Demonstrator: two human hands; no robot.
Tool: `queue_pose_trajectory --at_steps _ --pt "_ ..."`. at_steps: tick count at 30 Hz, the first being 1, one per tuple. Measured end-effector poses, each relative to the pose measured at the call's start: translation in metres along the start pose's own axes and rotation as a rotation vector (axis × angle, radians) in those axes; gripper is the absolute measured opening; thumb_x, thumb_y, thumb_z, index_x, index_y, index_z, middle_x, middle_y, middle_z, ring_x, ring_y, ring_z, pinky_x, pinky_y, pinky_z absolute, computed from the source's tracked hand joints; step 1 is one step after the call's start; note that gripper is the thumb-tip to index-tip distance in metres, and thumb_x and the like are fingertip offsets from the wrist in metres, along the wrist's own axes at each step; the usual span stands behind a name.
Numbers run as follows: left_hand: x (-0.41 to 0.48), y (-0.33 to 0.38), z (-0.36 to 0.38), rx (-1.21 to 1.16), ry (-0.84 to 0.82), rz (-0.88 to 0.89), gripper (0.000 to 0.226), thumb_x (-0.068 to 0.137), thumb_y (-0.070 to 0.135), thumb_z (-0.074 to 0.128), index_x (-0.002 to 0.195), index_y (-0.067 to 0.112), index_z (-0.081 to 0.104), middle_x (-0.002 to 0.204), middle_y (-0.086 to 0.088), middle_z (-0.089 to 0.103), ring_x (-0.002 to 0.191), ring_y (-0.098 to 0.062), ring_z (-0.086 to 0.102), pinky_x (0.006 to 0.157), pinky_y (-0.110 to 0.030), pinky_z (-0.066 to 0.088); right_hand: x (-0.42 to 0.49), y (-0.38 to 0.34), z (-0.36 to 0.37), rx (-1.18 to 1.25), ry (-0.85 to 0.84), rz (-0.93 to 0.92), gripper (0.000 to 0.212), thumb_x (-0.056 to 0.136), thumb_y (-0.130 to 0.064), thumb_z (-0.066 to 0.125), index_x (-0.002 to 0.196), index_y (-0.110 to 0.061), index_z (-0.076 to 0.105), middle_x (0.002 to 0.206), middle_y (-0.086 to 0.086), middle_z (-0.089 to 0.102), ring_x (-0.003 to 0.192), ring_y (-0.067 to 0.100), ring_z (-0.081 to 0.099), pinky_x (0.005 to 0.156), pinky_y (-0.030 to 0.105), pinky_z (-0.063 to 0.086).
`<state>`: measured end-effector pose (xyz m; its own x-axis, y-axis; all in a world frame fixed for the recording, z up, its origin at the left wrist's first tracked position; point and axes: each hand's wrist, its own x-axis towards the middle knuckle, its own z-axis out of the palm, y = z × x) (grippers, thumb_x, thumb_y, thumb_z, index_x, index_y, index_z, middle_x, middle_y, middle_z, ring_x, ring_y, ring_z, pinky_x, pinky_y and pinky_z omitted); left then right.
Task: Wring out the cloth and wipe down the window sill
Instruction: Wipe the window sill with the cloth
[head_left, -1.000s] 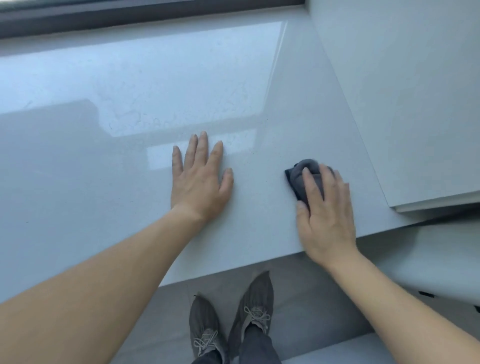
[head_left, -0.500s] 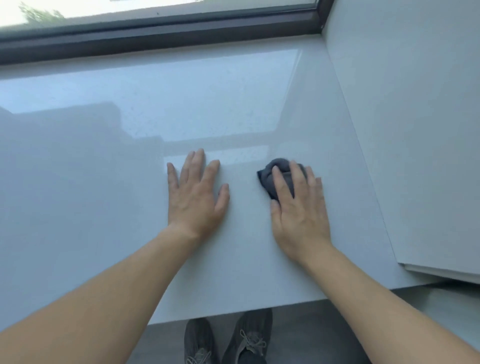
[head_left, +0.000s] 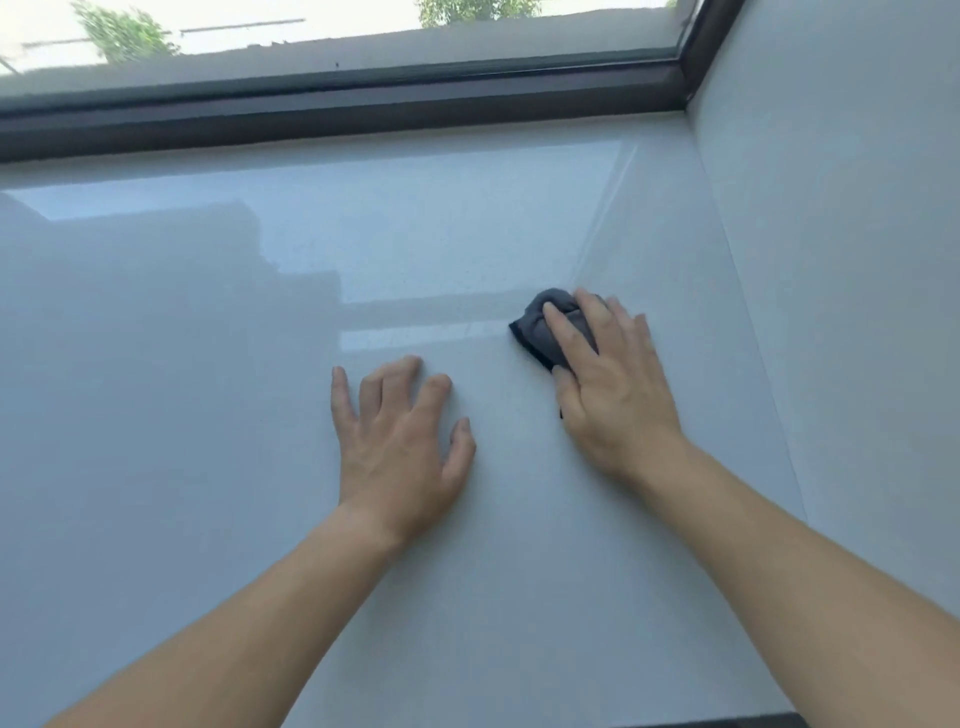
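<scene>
Most of glossy window sill visible, left end cut off. Left hand propped there, fingers loosely bent, gripping nothing. Right hand flat, straight fingers pressing bunched grey cloth, half hidden beneath, left part showing beside index finger.

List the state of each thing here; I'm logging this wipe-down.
window sill: glossy, showing reflections.
cloth: bunched up, lying on the window sill.
right hand: pressing on the cloth, fingers fairly straight.
left hand: resting on the window sill, holding nothing.
</scene>
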<state>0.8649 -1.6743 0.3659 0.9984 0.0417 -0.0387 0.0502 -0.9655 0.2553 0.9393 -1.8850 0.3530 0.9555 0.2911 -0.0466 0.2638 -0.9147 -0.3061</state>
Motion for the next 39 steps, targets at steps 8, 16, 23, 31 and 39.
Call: queue_pose_trajectory --at_steps 8,16,23,31,39 --pt "0.128 -0.008 -0.009 -0.125 0.031 0.065 0.051 0.092 0.038 0.044 0.137 0.014 0.048 0.158 -0.013 0.03 0.149 -0.028 0.021 0.123 -0.046 0.001 0.075 0.003 -0.003 -0.026 0.115 0.232 0.061 0.099 -0.031 0.038 0.157 -0.022 0.02 0.164 0.011 0.013 0.15 0.039 0.01 0.123 0.054 0.007" --pt "0.161 -0.005 0.009 -0.009 -0.055 0.058 0.066 0.093 0.044 0.027 0.155 0.02 0.021 0.167 -0.006 0.004 0.153 -0.019 -0.006 0.123 -0.043 -0.005 0.138 0.042 -0.022 -0.045 0.053 0.206 0.059 0.101 -0.027 0.041 0.157 -0.023 0.022 0.163 0.007 0.016 0.149 0.033 0.014 0.122 0.054 0.004" --pt "0.165 -0.001 0.007 0.016 -0.082 0.051 0.07 0.091 0.046 0.022 0.155 0.02 0.018 0.167 -0.007 0.0 0.152 -0.02 -0.011 0.123 -0.046 -0.005 0.185 -0.011 -0.006 -0.057 0.085 0.087 0.057 0.1 -0.027 0.043 0.155 -0.027 0.028 0.162 0.01 0.02 0.148 0.037 0.017 0.12 0.054 0.013" --pt "0.166 -0.003 0.009 0.023 -0.088 0.06 0.07 0.092 0.046 0.021 0.156 0.02 0.016 0.167 -0.007 -0.002 0.152 -0.019 -0.014 0.123 -0.046 -0.006 0.212 0.034 -0.023 -0.196 0.162 0.165 0.052 0.098 -0.03 0.046 0.149 -0.02 0.04 0.155 0.014 0.034 0.144 0.035 0.025 0.118 0.047 0.02" --pt "0.166 -0.003 0.008 0.02 -0.083 0.064 0.07 0.092 0.047 0.021 0.156 0.019 0.017 0.167 -0.007 -0.001 0.152 -0.019 -0.012 0.123 -0.046 -0.005 0.214 0.081 -0.045 -0.384 0.144 0.413 0.051 0.099 -0.027 0.043 0.146 -0.009 0.038 0.143 0.018 0.039 0.129 0.038 0.033 0.102 0.047 0.029"
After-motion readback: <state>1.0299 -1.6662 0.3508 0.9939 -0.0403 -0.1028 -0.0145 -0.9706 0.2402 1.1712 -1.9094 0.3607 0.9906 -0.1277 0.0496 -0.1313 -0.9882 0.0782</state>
